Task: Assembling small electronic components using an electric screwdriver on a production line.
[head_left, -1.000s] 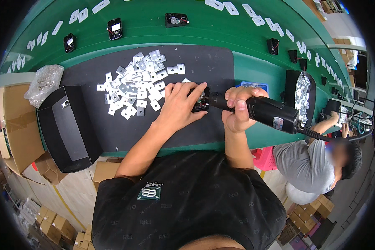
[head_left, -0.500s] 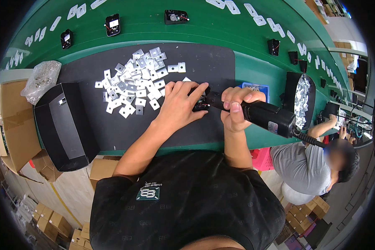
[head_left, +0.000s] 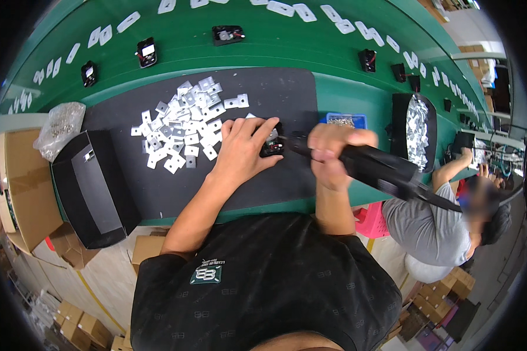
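On the dark work mat, my left hand [head_left: 243, 145] grips a small black plastic housing [head_left: 273, 147], its fingers on the far edge and the thumb along the near side. A bit of silvery metal shows inside the housing; my fingers hide part of it. Just to the right, my right hand [head_left: 336, 155] is wrapped round a black corded electric screwdriver [head_left: 380, 169]. The screwdriver lies nearly level, its tip end pointing left at the housing. Motion blurs it, so I cannot tell whether the tip touches.
Left of my hands, small square metal plates [head_left: 184, 126] are heaped on the mat [head_left: 240, 187]. A blue tray of screws [head_left: 348, 121] and a black bin of metal parts [head_left: 417, 131] stand right. More housings [head_left: 227, 35] sit on the green conveyor [head_left: 187, 44]. A co-worker [head_left: 430, 225] is at right.
My right hand and the screwdriver have drawn a little to the right, away from my left hand. The left hand keeps its hold on the housing. The whole view has shifted slightly.
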### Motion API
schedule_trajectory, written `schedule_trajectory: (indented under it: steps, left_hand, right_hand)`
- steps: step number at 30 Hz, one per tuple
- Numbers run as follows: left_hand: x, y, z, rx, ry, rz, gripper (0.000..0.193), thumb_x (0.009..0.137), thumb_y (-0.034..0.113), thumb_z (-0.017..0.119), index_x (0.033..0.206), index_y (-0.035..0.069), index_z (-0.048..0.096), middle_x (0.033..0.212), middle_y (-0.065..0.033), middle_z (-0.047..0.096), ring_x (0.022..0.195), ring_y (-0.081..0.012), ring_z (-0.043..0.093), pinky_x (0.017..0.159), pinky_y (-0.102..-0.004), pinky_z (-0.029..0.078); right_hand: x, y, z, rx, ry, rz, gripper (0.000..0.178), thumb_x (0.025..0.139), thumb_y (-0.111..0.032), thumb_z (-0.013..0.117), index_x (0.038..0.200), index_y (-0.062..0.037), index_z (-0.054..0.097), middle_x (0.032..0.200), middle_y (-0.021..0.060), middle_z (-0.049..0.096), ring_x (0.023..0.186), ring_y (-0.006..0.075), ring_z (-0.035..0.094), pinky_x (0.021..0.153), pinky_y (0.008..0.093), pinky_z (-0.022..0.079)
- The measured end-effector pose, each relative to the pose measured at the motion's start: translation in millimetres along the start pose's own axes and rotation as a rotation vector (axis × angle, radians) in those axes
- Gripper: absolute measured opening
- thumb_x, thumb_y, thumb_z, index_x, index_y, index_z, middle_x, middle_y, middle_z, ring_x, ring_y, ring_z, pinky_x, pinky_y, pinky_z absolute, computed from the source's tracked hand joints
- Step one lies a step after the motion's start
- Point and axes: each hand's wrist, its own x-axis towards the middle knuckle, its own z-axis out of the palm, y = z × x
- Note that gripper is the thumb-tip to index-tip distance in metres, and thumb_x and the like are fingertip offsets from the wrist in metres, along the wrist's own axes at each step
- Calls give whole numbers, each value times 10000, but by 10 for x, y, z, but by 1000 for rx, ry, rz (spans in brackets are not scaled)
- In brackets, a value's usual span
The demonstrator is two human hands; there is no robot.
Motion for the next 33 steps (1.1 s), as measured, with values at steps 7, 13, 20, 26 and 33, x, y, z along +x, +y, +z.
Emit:
schedule_trajectory:
  steps: [7, 13, 20, 26, 33]
  left_hand:
    - [-1, 28, -9, 78, 4, 26, 753, 558, 268, 864, 1243, 136, 582, 1098, -38, 565, 1028, -244, 511, 911, -418, 340]
    - [16, 66, -6, 106, -4, -9, 763, 575, 257, 863, 1253, 84, 558, 1163, -91, 532, 1071, -275, 499, 941, -432, 350]
    - [457, 155, -63, 147, 4, 8, 764, 619, 183, 793, 1300, 41, 477, 1235, -151, 507, 1107, -333, 502, 954, -437, 381]
    - [1052, -129, 92, 204, -6, 13, 745, 674, 188, 764, 1325, 1, 451, 1327, -203, 448, 1203, -389, 473, 1012, -453, 411]
    - [1480, -359, 77, 285, -158, -14, 766, 708, 229, 722, 1376, 9, 419, 1378, -234, 414, 1242, -408, 449, 1051, -434, 398]
  right_hand:
    - [200, -1055, -351, -97, -104, -312, 770, 762, -258, 810, 1412, -191, 402, 1029, -1, 534, 969, 181, 535, 1097, 468, 310]
    - [-195, -915, -706, -408, 60, -117, 494, 802, -82, 731, 1168, -100, 399, 793, 48, 536, 571, 145, 516, 549, 307, 447]
    - [-253, -748, -873, -295, 249, -60, 462, 784, 41, 681, 1132, -49, 390, 723, 66, 526, 557, 149, 524, 519, 300, 498]
    - [-194, -705, -1055, -236, 299, -8, 461, 774, 49, 688, 1126, -47, 404, 719, 61, 519, 560, 150, 526, 531, 303, 502]
    - [-74, -864, -1138, -161, 328, -146, 478, 766, 53, 693, 1137, -46, 409, 741, 61, 532, 580, 140, 532, 561, 290, 506]
